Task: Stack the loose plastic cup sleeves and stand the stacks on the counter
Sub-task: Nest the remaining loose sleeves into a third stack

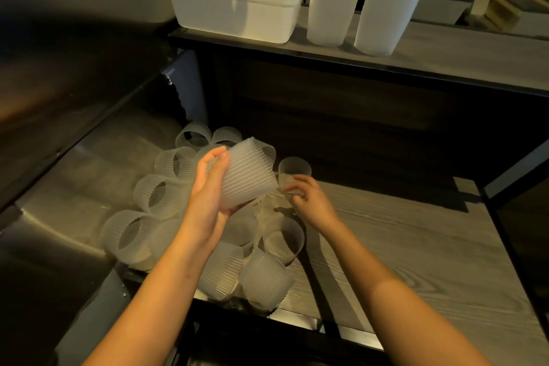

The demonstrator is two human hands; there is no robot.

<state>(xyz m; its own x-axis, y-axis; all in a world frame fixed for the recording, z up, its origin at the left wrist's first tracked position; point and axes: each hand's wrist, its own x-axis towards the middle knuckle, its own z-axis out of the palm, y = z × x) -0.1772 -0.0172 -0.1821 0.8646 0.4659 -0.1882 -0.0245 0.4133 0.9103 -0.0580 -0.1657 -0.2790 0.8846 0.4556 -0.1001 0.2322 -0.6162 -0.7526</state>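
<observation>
- Right, mid-stacking: the left hand [208,196] wraps a short nested stack [246,175] held above the loose sleeves [142,235] on the table [416,246].
- The right hand [306,196] pinches a single sleeve [292,174] just beside the stack.
- Next, probably: slide it in, rims aligned.
- Two tall stacks [377,0] stand on the upper shelf.

left hand [209,187]: grips short sleeve stack [246,175] | right hand [309,196]: pinching single sleeve [294,171] | loose sleeves [166,217]: heaped below
</observation>
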